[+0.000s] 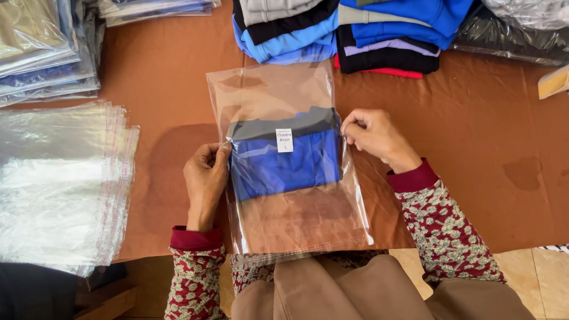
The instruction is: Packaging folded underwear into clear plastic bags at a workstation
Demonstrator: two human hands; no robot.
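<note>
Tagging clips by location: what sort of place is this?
Probably a small garment packing table, home or workshop. Both hands hold a clear bag with a folded blue garment inside; empty bags are stacked on one side, folded clothes are piled behind.

Brown cloth-covered table, carrying a stack of empty clear plastic bags at left, packed garments in plastic far left, folded blue and black clothes up top, one clear bag with blue folded garment centre
</note>
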